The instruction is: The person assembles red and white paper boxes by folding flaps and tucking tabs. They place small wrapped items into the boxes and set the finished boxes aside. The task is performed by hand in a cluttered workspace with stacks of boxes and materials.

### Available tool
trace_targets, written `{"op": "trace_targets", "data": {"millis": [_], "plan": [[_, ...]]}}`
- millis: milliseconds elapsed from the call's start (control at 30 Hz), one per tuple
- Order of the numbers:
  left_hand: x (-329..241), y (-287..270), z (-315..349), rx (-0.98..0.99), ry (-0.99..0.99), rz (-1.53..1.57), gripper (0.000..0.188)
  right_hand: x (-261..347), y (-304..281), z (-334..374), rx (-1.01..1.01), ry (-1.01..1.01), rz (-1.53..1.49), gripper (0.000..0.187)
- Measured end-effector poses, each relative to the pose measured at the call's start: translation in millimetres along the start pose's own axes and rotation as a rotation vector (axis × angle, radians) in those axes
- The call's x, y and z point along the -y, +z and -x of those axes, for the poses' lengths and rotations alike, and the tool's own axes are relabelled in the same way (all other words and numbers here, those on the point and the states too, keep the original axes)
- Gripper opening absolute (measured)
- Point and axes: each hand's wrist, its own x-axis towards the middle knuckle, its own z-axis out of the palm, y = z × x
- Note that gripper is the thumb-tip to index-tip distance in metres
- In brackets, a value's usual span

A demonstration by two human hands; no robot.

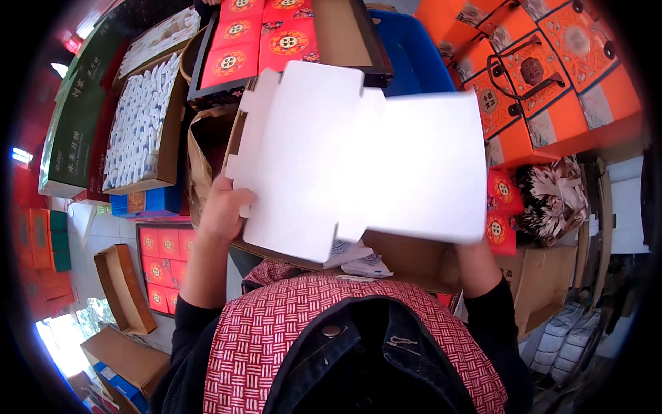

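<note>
In front of me is a white, flat cardboard box blank (296, 159) with notched edges and tabs. Its right panel is washed out by glare. My left hand (224, 207) is closed on the blank's left edge, thumb on top. The right forearm reaches up to the blank's lower right corner, where my right hand (471, 250) is mostly covered by the panel and its fingers are hidden. Under the blank, an open cardboard carton (414, 255) shows in part, with white printed packets (358, 261) at its near side.
Ahead, a dark tray (348, 34) holds red boxes (286, 45), beside a blue bin (414, 55). Cartons of small white packets (141, 124) stand at left. Orange gift boxes (531, 76) are stacked at right, above a bundle of brownish paper (555, 196). An open carton (124, 290) lies on the floor.
</note>
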Motion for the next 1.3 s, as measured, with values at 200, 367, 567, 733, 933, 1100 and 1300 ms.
{"op": "trace_targets", "data": {"millis": [200,367,567,733,933,1100,1300], "plan": [[-55,13,-56,0.037,0.642,-0.891,0.053,51,32,-22,0.131,0.114,0.53,0.048],[-130,49,-117,0.284,1.026,-1.232,0.034,49,123,-70,0.342,-1.182,1.82,0.068],[-141,113,-89,0.264,1.357,-1.472,0.068,54,169,-122,0.337,-0.698,2.502,0.043],[-82,7,-53,0.279,1.219,-1.483,0.055,69,95,-152,0.322,-0.54,2.287,0.028],[-17,-12,-2,0.466,0.717,-1.39,0.063,60,61,-159,0.251,-0.225,2.016,0.025],[-27,8,-3,0.501,0.804,-0.838,0.032,62,80,-143,0.292,-0.328,1.985,0.023],[-21,66,24,0.321,0.111,-0.251,0.033,56,130,-56,1.043,-0.082,1.93,0.015]]}}
